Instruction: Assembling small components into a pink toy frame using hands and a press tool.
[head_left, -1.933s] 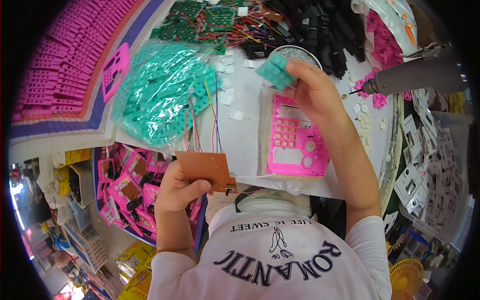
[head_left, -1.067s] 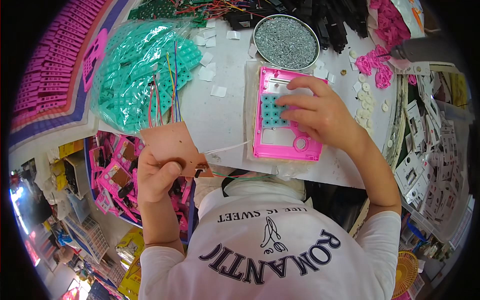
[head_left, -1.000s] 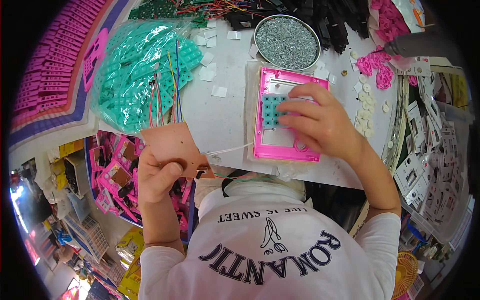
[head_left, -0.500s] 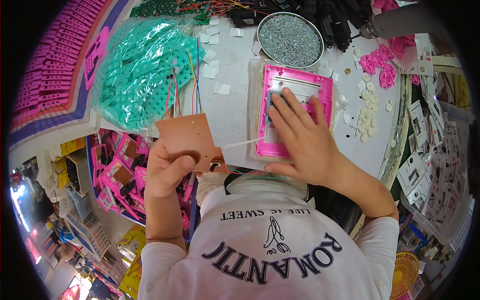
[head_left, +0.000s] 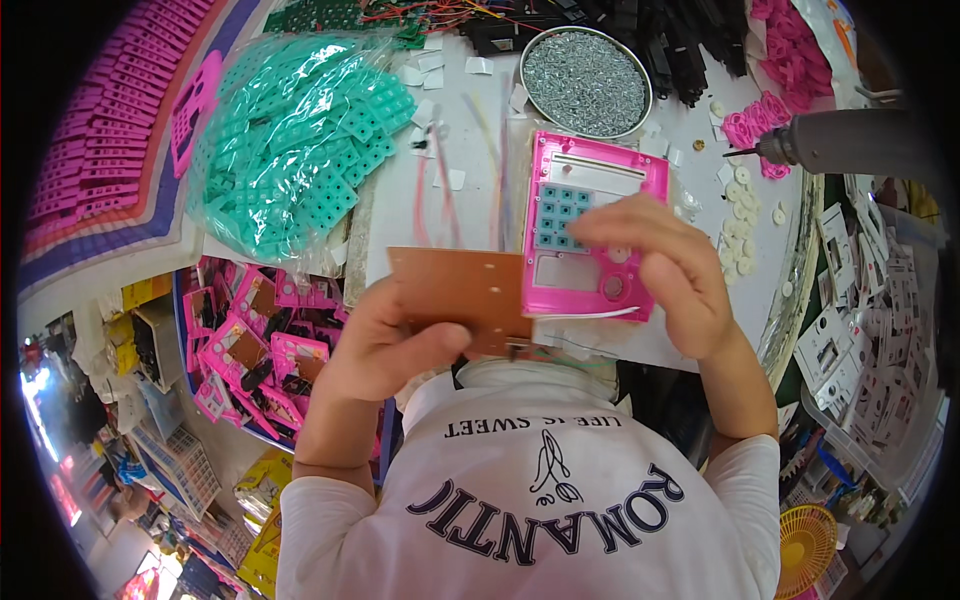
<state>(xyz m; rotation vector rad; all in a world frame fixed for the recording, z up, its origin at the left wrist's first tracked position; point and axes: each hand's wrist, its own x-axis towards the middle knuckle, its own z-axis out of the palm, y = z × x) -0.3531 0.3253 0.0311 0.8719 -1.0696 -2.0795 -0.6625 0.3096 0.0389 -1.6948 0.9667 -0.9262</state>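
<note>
Copper-brown circuit board point(head_left: 460, 288), centre of frame: the left hand point(head_left: 378, 345) is gripping its lower left part, thumb lying on the face, fingers hidden behind. Blurred coloured wires point(head_left: 447, 190) are extending from its upper edge toward the top of the frame. The board's right edge is meeting the lower left of the pink housing point(head_left: 600, 262) in view; contact cannot be told.

The housing is lying right of centre, inner side up. A teal keypad point(head_left: 562, 216) is sitting in its left half. The right hand point(head_left: 680, 275) is hovering over the housing's right side, slightly blurred, fingers loosely bent, thumb standing apart. Its fingertips are overlapping the keypad's right edge; whether they are touching it is unclear.

Surroundings: a clear bag of teal keypads point(head_left: 300, 150) is resting upper left; small metal pieces point(head_left: 585, 80) are filling a round dish point(head_left: 600, 137) at upper centre; a grey power tool point(head_left: 850, 142) is pointing leftward at upper right.
</note>
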